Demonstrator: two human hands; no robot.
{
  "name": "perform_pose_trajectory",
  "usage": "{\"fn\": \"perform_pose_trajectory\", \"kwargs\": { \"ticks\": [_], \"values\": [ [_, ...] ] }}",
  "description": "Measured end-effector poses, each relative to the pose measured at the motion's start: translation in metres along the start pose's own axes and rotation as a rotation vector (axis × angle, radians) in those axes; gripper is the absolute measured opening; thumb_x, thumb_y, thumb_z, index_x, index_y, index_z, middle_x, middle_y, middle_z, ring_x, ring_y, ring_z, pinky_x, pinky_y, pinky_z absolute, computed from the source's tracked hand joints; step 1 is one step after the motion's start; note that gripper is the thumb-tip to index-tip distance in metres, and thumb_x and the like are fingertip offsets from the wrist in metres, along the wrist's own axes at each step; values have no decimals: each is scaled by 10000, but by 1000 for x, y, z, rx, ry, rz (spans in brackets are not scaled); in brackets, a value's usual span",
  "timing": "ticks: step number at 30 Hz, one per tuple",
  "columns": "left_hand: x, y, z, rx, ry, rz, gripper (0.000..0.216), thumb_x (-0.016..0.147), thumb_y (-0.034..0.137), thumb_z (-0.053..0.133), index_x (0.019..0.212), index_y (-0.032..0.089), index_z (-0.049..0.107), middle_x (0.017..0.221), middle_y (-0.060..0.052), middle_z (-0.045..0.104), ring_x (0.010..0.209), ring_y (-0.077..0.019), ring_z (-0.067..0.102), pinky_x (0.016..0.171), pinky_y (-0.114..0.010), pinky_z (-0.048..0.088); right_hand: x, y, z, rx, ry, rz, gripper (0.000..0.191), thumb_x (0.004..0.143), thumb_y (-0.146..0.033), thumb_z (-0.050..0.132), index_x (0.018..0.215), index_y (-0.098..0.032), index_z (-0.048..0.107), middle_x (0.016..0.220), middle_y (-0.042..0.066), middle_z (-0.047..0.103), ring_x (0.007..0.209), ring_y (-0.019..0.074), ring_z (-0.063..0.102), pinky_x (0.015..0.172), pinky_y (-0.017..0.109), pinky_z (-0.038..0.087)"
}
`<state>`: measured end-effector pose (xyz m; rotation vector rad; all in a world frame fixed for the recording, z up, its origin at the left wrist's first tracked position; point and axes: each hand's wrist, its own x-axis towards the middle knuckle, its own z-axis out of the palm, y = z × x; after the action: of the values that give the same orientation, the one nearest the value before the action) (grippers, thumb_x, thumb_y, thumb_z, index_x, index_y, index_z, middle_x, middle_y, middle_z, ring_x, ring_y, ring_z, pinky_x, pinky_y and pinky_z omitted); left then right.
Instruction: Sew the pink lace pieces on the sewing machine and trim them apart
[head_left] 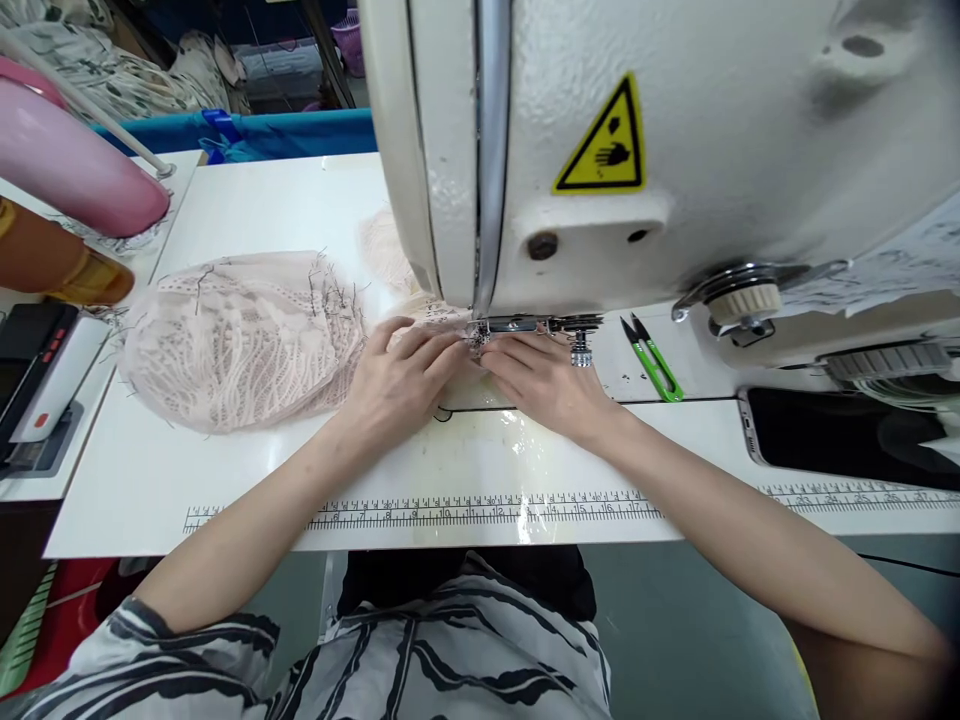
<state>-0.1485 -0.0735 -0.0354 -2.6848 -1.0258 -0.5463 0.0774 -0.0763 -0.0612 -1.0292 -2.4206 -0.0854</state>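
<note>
Pale pink lace fabric (244, 345) lies bunched on the white sewing table, its left part spread out with dark loose threads on it. A strip of it runs under the head of the sewing machine (450, 150). Just left of the needle area, my left hand (405, 375) grips the fabric with bent fingers. My right hand (547, 385) is closed at the fabric's edge, close against the metal presser foot attachment (517, 325). The fingertips of both hands nearly meet there, and the needle itself is hard to make out.
Green thread snips (651, 360) lie right of my right hand, with a black phone (847, 435) farther right. A printed ruler (480, 512) runs along the table's front edge. At the left stand a pink bottle (97, 150) and a brown container (60, 255).
</note>
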Motion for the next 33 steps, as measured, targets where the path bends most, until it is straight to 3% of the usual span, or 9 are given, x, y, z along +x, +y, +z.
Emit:
{"fn": "perform_pose_trajectory", "kwargs": {
  "ticks": [3,9,15,20,24,27,29,31,33],
  "values": [
    [-2,1,-7,-55,-2,-70,376,775,66,568,1128,167,648,1004,-65,784,841,-222,722,834,-421,470,-1,-4,-2,14,60,-7,204,944,-51,472,973,-194,615,893,27,713,883,162,626,733,291,438],
    [-2,2,-7,-74,103,80,170,785,48,535,824,200,602,677,50,692,622,-136,602,789,-371,405,0,-6,-6,18,163,-125,76,996,-220,562,984,-209,636,821,12,712,884,175,629,874,343,501],
    [-1,2,-9,24,95,133,220,941,175,515,741,220,595,647,37,661,631,-141,569,770,-371,406,4,-7,-13,73,203,-328,132,930,-120,638,877,-232,685,736,-35,681,786,142,609,1063,368,505],
    [-1,1,-13,65,69,180,301,979,175,510,687,219,570,633,29,628,625,-139,541,734,-369,400,5,-10,-14,99,230,-310,30,943,-239,675,932,-223,698,878,-6,733,919,162,641,1028,378,540],
    [0,4,-15,114,115,237,311,979,192,543,669,215,558,626,27,617,620,-146,529,706,-355,432,5,-12,-12,71,234,-337,109,932,-155,678,846,-222,689,860,-30,740,882,141,641,985,324,546],
    [0,4,-13,95,107,233,209,963,208,566,767,196,638,766,-13,706,710,-169,615,688,-341,480,4,-12,-13,69,222,-364,195,965,-123,617,837,-233,714,848,-35,754,889,127,636,875,258,555],
    [-2,3,-9,29,50,206,177,970,217,542,1005,147,701,1059,-86,761,975,-223,691,821,-356,541,2,-11,-15,64,210,-375,193,976,-123,603,877,-227,733,870,-31,770,898,124,645,828,246,556],
    [-4,1,-3,-44,-31,187,369,984,235,506,1294,76,627,1371,-154,655,1280,-276,608,1049,-407,511,1,-10,-16,63,190,-382,147,968,-123,622,916,-207,731,897,-30,779,897,124,666,812,255,562],
    [-7,-1,3,-106,-120,177,524,987,262,491,1454,27,496,1521,-192,513,1425,-298,488,1182,-453,424,0,-10,-17,73,176,-377,108,962,-125,636,923,-185,717,904,-30,782,890,123,686,795,261,566]
  ]
}}
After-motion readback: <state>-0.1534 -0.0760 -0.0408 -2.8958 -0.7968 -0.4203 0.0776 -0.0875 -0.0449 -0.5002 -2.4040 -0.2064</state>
